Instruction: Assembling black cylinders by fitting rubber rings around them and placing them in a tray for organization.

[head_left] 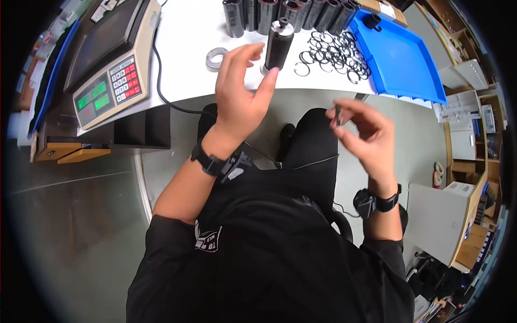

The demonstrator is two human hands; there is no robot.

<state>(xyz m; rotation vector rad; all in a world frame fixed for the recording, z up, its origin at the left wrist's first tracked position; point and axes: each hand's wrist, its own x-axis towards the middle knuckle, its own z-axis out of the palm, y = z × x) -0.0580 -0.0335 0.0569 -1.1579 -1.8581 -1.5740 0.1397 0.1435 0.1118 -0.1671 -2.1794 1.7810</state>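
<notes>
A black cylinder (pixel 278 48) with a silver top and a small dark knob stands upright near the table's front edge. My left hand (pixel 239 99) is beside it, fingers apart and curved; the thumb tip overlaps the cylinder's foot, and I cannot tell whether it touches. Past the table edge, over my right knee, my right hand (pixel 369 132) pinches a small dark piece (pixel 338 115) between thumb and fingers; its kind is too small to make out. Black snap rings (pixel 331 56) lie in a loose heap right of the cylinder. A grey ring (pixel 216 58) lies left of it.
Several black tubes (pixel 234 19) stand in rows at the back of the white table (pixel 186 64). A blue tray (pixel 406 64) at the right holds a small black part (pixel 371 21). On the left sits a digital scale (pixel 110 89), its cable (pixel 160 70) running over the table edge.
</notes>
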